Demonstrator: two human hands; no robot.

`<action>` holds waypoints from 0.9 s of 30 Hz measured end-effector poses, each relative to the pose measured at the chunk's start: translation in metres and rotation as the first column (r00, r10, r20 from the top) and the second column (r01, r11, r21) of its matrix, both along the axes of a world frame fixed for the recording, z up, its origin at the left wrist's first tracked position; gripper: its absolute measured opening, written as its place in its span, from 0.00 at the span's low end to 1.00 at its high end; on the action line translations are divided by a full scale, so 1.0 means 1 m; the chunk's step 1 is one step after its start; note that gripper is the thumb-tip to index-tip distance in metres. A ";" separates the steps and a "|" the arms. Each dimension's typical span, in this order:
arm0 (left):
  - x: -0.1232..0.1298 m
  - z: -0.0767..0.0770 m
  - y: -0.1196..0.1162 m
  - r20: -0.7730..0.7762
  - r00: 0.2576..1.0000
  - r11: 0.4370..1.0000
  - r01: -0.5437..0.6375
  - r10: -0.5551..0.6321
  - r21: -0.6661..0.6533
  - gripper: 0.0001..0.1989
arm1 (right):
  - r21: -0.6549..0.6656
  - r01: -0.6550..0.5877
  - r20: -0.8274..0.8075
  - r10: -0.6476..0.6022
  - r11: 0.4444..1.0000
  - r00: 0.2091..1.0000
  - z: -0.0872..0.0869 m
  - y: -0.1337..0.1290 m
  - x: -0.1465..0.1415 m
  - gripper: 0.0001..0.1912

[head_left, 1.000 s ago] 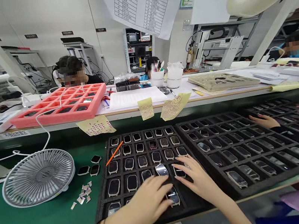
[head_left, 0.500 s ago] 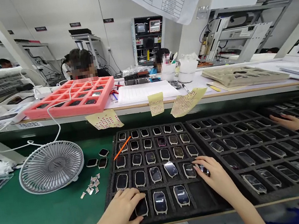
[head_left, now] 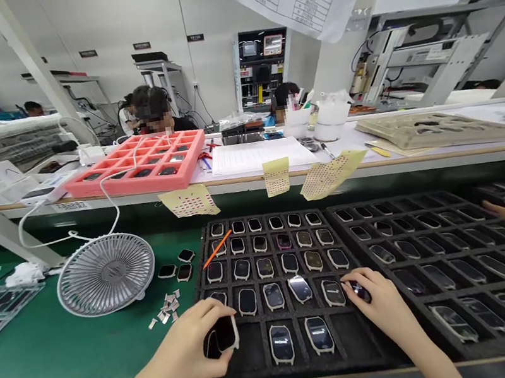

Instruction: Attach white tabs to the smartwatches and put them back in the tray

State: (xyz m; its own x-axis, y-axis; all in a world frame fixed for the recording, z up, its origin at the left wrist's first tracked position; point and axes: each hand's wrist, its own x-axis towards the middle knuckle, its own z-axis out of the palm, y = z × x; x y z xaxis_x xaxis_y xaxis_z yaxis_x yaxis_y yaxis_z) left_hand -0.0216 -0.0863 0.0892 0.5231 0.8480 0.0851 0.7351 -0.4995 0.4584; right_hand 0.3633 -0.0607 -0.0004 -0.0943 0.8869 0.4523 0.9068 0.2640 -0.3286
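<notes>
Green bench (head_left: 97, 360), watch screen (head_left: 282, 343) apparently lettered "one2track"

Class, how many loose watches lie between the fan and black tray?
3: a back watch, a left watch nearest the fan, and a front watch. None looks hidden.

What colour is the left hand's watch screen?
The watch screen looks black; see the head view.

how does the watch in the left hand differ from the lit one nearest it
The left hand grips the held watch; the lit watch lies in the black tray. The held watch's screen looks dark; the lit watch's shows white lettering. Both have pale frames.
</notes>
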 end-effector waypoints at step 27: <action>-0.032 -0.024 -0.007 0.083 0.996 1.000 -0.020 0.021 -0.020 0.27 | 0.065 -0.026 -0.348 0.047 0.998 0.936 0.033 -0.022 -0.083 0.12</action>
State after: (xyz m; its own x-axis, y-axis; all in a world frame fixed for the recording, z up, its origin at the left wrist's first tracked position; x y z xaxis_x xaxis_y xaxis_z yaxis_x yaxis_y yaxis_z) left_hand -0.0539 -0.0937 0.0652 0.4975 0.8603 0.1112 0.7041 -0.4754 0.5275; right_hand 0.2799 -0.0824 0.0330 0.0468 0.8568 0.5135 0.7268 0.3234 -0.6059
